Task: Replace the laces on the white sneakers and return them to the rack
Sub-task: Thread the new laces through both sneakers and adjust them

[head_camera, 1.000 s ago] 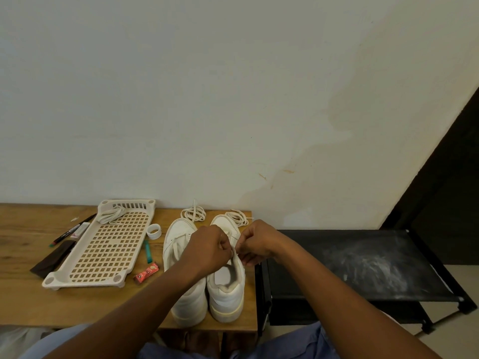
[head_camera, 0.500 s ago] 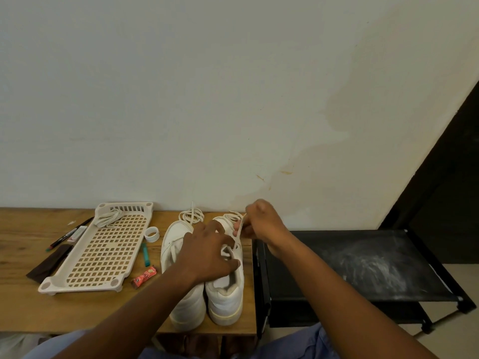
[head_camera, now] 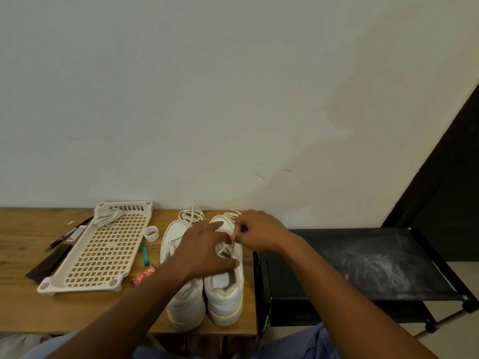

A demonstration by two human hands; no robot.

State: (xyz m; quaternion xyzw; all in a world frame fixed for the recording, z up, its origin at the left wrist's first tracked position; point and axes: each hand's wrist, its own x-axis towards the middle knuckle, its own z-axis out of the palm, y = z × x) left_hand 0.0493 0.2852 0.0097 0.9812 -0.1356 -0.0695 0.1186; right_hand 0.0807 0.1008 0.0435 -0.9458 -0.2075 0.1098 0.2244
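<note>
1. Since half a second ago, my right hand (head_camera: 261,233) dropped toward 6 o'clock, pinching the lace (head_camera: 234,235).
2. My left hand (head_camera: 204,248) rests spread on the right sneaker (head_camera: 225,288), at the table's (head_camera: 31,307) 3 o'clock edge.
3. Mid-lacing; next, I judge, thread the following eyelet.

Sneakers (head_camera: 204,281) stand between tray (head_camera: 103,250) and rack (head_camera: 375,263), apparently touching neither.

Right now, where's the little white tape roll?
In the head view, the white tape roll sits on the wooden table, between the perforated tray and the left sneaker.
</note>
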